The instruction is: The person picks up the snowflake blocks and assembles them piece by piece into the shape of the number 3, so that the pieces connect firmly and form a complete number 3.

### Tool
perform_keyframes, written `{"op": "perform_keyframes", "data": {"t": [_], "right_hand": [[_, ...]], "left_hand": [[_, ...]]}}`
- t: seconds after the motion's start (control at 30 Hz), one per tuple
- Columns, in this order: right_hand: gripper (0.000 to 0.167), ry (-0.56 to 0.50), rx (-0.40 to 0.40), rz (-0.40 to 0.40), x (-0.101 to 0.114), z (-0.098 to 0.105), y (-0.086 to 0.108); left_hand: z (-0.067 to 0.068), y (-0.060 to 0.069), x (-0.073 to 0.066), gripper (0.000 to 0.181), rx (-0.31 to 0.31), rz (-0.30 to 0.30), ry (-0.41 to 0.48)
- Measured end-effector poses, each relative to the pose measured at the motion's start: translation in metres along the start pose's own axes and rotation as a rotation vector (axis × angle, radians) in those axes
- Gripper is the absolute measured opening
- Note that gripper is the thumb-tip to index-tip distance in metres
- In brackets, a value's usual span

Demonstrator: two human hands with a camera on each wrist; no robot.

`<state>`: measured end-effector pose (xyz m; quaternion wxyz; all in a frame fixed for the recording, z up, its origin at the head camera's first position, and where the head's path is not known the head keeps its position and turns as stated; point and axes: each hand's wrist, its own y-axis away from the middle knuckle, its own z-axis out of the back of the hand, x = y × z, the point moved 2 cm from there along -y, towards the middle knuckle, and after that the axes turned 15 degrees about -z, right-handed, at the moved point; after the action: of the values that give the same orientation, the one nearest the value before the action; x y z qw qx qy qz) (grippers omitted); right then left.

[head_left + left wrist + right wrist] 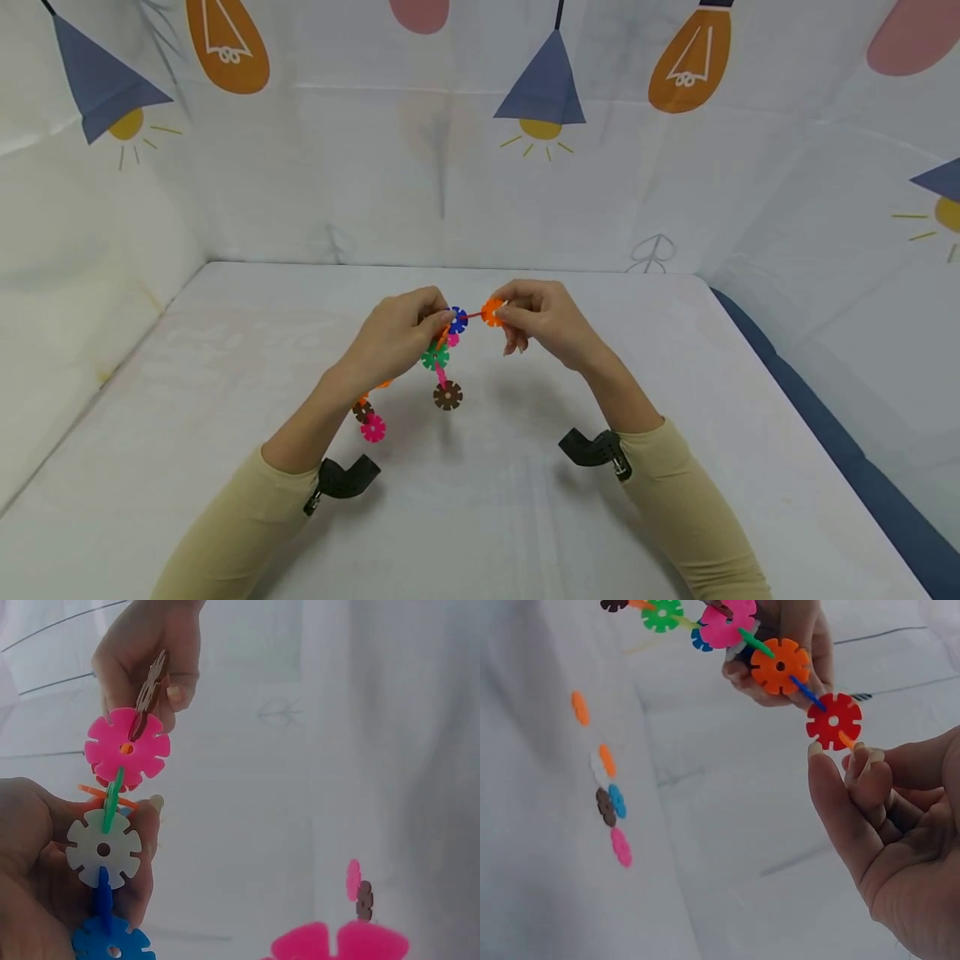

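My left hand grips a chain of notched plastic snowflake discs, thumb against a blue disc. A green disc and a brown disc hang below that hand. Pink and white discs of the chain show in the left wrist view. Opposite, my right hand pinches an orange disc between thumb and fingers. The orange disc meets the edge of a red disc, which joins the chain; fingertips partly hide where they meet.
Below the left forearm are a pink disc and a brown disc. Several separate-looking discs, including a blue disc, appear at the left of the right wrist view. A white table lies beneath, with a patterned curtain behind.
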<state>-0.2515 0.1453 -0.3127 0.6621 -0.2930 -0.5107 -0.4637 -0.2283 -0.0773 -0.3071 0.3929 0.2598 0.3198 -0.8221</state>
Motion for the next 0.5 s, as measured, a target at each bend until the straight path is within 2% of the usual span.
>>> {"op": "perform_keyframes", "data": {"t": [0.5], "right_hand": [[0.015,0.123,-0.008,0.022,-0.0025,-0.0025,-0.0025]], "left_hand": [[-0.0037,-0.0023,-0.0013,0.017,-0.024,0.013,-0.074]]}}
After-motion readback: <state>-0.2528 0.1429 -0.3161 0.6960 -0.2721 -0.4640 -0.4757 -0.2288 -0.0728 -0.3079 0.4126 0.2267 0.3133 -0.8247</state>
